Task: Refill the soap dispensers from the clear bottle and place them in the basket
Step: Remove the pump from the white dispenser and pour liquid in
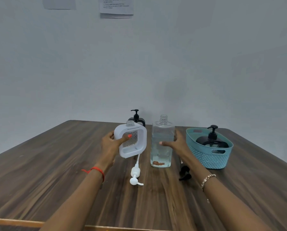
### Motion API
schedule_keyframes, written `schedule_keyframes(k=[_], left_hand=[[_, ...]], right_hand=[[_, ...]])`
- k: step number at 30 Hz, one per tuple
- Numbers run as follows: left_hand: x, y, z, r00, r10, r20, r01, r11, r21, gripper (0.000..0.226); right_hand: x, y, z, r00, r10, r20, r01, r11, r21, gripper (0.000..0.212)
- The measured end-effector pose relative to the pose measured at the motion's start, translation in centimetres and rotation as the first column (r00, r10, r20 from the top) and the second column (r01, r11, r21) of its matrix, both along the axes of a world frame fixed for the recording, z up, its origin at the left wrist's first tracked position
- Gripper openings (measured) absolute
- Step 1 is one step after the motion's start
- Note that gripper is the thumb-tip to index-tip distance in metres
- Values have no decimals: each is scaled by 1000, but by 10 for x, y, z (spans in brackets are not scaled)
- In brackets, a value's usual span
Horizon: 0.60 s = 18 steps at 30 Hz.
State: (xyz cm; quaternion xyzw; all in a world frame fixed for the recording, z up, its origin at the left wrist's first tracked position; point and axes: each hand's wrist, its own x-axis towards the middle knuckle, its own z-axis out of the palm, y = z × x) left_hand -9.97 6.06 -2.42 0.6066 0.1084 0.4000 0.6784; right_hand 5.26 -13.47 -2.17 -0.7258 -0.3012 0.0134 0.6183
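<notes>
1. The near desk [39,180] lay open on the left.
2. A white pump [135,174] and a black pump [184,174] lay on the desk between the forearms.
3. The basket [211,155] blocked the right side.
4. A black dispenser [137,118] stood behind the white dispenser [131,140].

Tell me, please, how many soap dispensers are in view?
3. The white dispenser is tilted in the left hand, pump off. One black dispenser stands behind it, partly hidden. Another black dispenser sits in the basket.

Plain office-like room, bare grey wall [206,55], taped printed notices [116,6], wood-grain table [56,164]
</notes>
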Motion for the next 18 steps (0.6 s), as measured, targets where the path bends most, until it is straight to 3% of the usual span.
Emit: schedule_keyframes(k=[3, 6, 11, 18], left_hand=[[4, -1, 0, 1000, 5, -5, -5, 1000, 18, 38], [10, 0, 0, 999, 33, -20, -32, 998, 49, 34], [18, -3, -4, 995, 95, -32, -93, 994, 64, 29], [17, -11, -3, 976, 210, -56, -203, 972, 116, 38]], right_hand=[[3, 5, -2, 1000, -27, 6, 27, 998, -53, 68], [-1, 9, -3, 1000, -6, -15, 6, 1000, 7, 74], [-17, 8, -9, 996, -90, 11, 88, 990, 114, 59], [-38, 15, 9, 956, -220, 196, 193, 970, 149, 54]])
